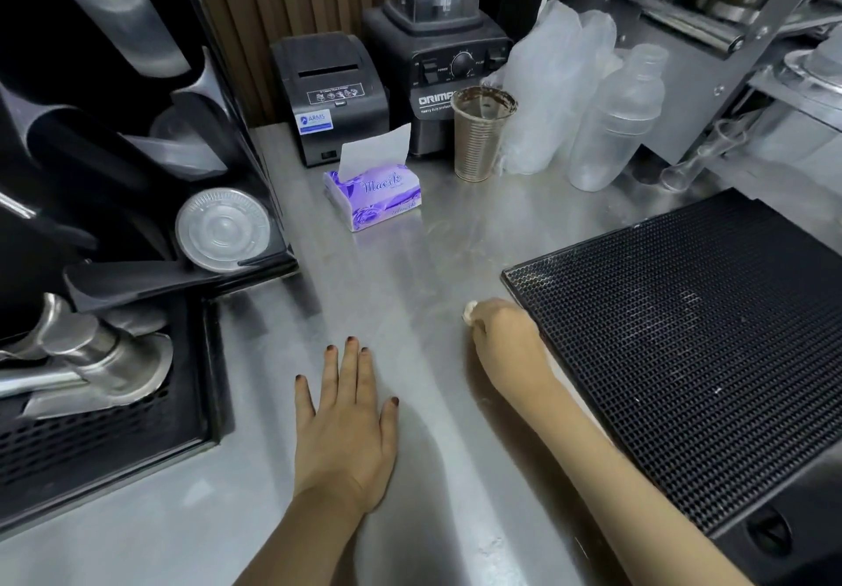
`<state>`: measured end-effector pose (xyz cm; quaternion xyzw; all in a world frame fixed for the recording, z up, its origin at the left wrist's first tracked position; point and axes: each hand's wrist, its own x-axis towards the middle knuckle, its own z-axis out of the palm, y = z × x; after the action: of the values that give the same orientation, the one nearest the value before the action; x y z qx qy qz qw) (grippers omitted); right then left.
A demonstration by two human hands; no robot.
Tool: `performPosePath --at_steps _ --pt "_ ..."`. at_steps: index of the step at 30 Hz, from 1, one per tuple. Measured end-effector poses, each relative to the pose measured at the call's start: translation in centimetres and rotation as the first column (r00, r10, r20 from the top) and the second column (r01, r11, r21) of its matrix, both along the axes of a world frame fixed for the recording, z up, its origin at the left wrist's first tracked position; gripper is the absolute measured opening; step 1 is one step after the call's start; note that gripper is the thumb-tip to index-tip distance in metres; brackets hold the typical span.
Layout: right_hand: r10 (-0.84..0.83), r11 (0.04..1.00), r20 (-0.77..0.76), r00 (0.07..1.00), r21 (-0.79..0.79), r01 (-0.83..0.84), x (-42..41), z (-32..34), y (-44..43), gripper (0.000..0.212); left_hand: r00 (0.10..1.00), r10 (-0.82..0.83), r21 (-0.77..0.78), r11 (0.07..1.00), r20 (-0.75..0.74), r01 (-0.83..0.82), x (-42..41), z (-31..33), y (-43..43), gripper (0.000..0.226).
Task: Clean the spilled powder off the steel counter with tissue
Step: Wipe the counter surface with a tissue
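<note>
A person's left hand (344,421) lies flat on the steel counter (423,471), fingers spread, palm down. To its right and slightly farther, the right hand (503,335) is curled closed around a small wad of tissue (469,311), pressing it to the counter just beside the corner of a black rubber mat (683,344). Faint pale powder smears (455,239) streak the steel beyond the hands. Farther back sits a purple tissue pack (371,196) with one sheet sticking up, then a stained plastic cup (480,134), a receipt printer (330,93) and a blender (433,52).
</note>
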<state>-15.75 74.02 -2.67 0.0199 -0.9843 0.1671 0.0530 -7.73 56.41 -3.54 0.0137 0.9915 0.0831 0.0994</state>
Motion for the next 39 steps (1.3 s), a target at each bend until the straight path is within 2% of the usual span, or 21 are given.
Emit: performPosePath --at_steps 4,10,13,15,17,19,22,24,26,28,29,31,33,34,36,38,39 --pt "0.008 1.0 0.0 1.0 -0.001 -0.008 -1.2 0.1 -0.4 0.02 1.0 0.002 -0.004 1.0 -0.006 -0.002 -0.1 0.0 -0.1 0.075" --pt "-0.145 0.989 0.025 0.989 -0.034 0.146 -11.5 1.4 0.4 0.018 1.0 0.004 -0.011 1.0 -0.004 -0.004 0.0 -0.4 -0.1 0.077" --pt "-0.182 0.977 0.018 0.983 -0.11 0.183 -12.4 1.0 0.5 0.021 1.0 0.005 -0.012 1.0 -0.006 -0.005 0.1 -0.5 -0.1 0.078" --pt "-0.086 0.988 -0.005 0.996 -0.127 0.085 -10.3 0.2 -0.4 0.022 1.0 0.008 -0.009 1.0 -0.008 -0.008 0.1 -0.4 -0.1 0.078" --pt "0.07 0.995 -0.01 0.998 -0.075 -0.07 -7.2 -0.8 -1.2 0.022 1.0 0.008 -0.011 1.0 -0.008 -0.009 0.0 -0.4 -0.1 0.078" --pt "0.149 0.987 -0.018 0.989 -0.057 -0.149 -5.7 -1.2 -0.8 0.025 1.0 0.006 -0.011 1.0 -0.008 -0.006 -0.1 -0.3 0.0 0.079" --pt "0.044 0.999 -0.04 0.998 0.022 -0.043 -9.1 -0.1 1.2 0.021 1.0 0.005 -0.008 1.0 -0.009 -0.006 -0.1 -0.3 -0.1 0.079" --pt "-0.082 0.996 -0.019 0.996 -0.016 0.082 -12.0 0.3 2.4 0.022 1.0 0.007 -0.002 1.0 -0.004 -0.007 -0.1 -0.3 0.0 0.078" --pt "-0.124 0.991 -0.016 0.992 -0.041 0.124 -12.9 0.4 1.7 0.025 1.0 0.003 0.004 1.0 -0.006 -0.003 -0.1 -0.3 0.1 0.076" --pt "-0.035 0.998 -0.024 0.999 -0.05 0.034 -11.1 0.2 -0.8 0.024 1.0 0.003 0.008 1.0 -0.007 -0.003 0.0 -0.3 -0.1 0.074" --pt "0.07 0.996 -0.022 0.997 -0.048 -0.071 -9.4 -0.2 -2.1 0.023 1.0 0.003 0.012 1.0 -0.009 -0.003 0.1 -0.4 -0.1 0.072" --pt "0.348 0.936 -0.014 0.937 -0.042 -0.349 -5.2 -0.8 -4.2 0.02 1.0 0.003 0.014 1.0 -0.01 -0.003 0.1 -0.4 -0.1 0.07" --pt "0.483 0.874 0.012 0.875 -0.058 -0.482 -3.7 -0.8 -4.2 0.027 1.0 0.003 0.013 1.0 -0.007 -0.003 0.2 -0.4 -0.2 0.069" --pt "0.443 0.896 0.026 0.896 -0.053 -0.441 -4.5 -0.6 -3.6 0.034 1.0 0.002 0.011 1.0 -0.006 -0.002 0.1 -0.4 -0.2 0.069" --pt "0.166 0.986 0.03 0.986 -0.003 -0.166 -8.4 -0.4 -1.1 0.033 1.0 -0.002 0.008 1.0 -0.009 0.002 0.1 -0.4 -0.2 0.069" --pt "-0.063 0.998 0.028 0.998 -0.02 0.063 -11.3 -0.4 1.3 0.024 1.0 -0.002 0.01 1.0 -0.007 0.002 0.2 -0.5 -0.2 0.069" --pt "-0.085 0.996 0.023 0.996 -0.032 0.086 -11.6 -0.3 1.4 0.023 1.0 -0.001 0.011 1.0 -0.006 0.001 0.2 -0.5 -0.2 0.069"
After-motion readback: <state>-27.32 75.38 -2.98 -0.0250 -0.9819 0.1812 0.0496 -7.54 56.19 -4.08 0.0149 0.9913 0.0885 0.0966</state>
